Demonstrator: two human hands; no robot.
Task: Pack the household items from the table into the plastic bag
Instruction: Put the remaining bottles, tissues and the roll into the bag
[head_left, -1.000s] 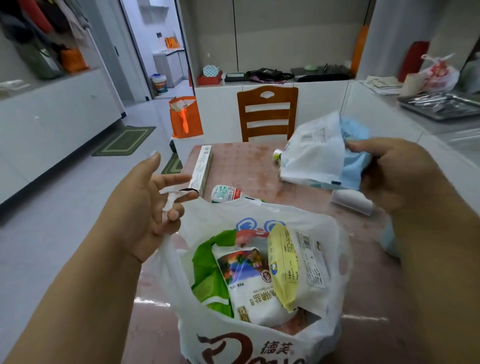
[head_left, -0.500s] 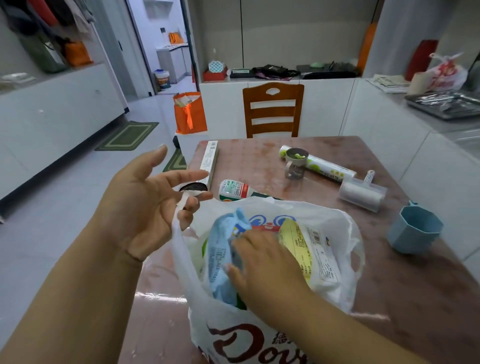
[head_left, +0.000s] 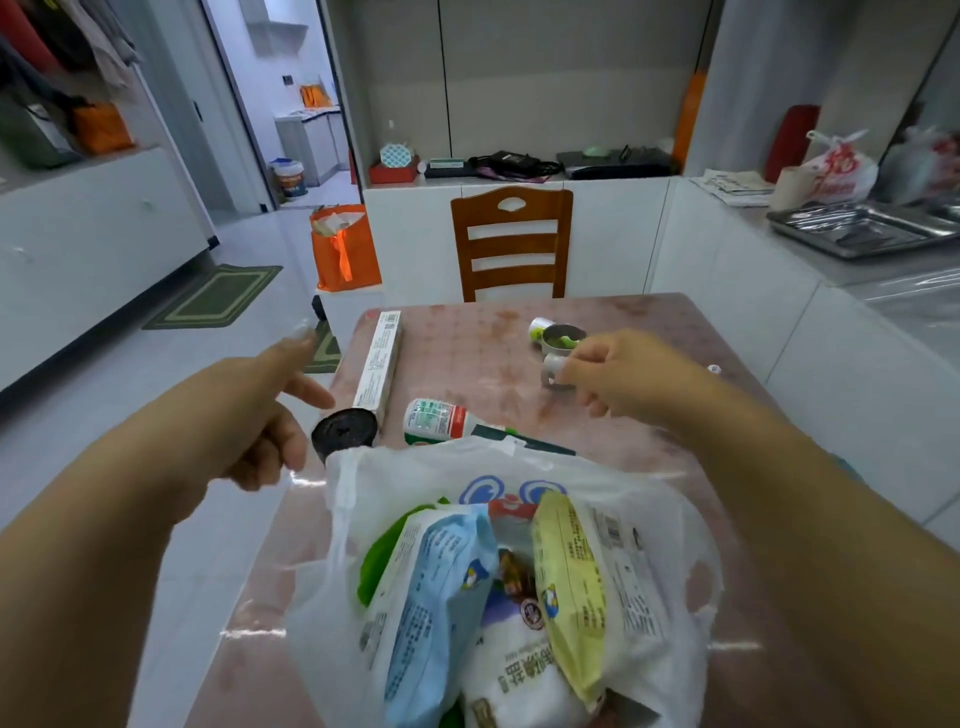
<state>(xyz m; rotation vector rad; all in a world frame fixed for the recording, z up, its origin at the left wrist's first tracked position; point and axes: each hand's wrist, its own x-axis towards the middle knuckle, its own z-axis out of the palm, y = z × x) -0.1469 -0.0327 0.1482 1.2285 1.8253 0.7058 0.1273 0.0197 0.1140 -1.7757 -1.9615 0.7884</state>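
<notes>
Beyond the bag (head_left: 670, 525), the right hand (head_left: 621, 376) pinches a small metal cup (head_left: 553, 370) for packing; the left hand (head_left: 260, 415) hovers loose-fingered, gripping nothing.

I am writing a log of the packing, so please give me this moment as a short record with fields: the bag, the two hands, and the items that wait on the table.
bag: white plastic bag stands open near the table's front edge, holding a light blue packet and a yellow packet
left hand: open, holding nothing, beside the black roll
right hand: pinches a small metal piece
waiting on table: long white box, white bottle with red and green label
</notes>
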